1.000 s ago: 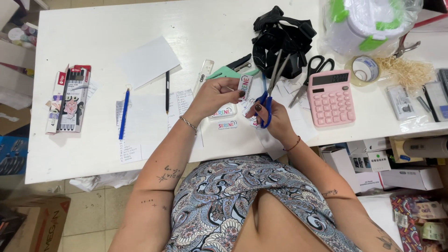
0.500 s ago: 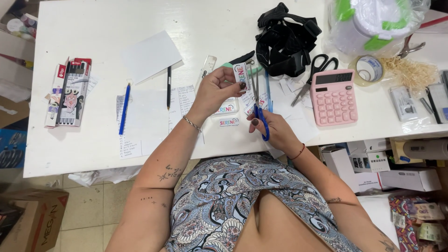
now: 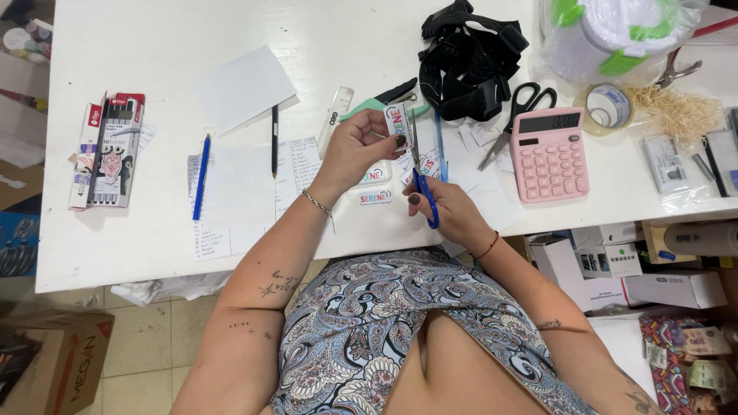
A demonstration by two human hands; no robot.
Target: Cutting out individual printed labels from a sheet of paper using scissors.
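Blue-handled scissors (image 3: 421, 180) sit gripped in the right hand (image 3: 450, 215) near the table's (image 3: 154, 238) near edge, blades pointing far along the right edge of the small sticker (image 3: 399, 123), which the left hand (image 3: 355, 147) pinches upright just left of them.
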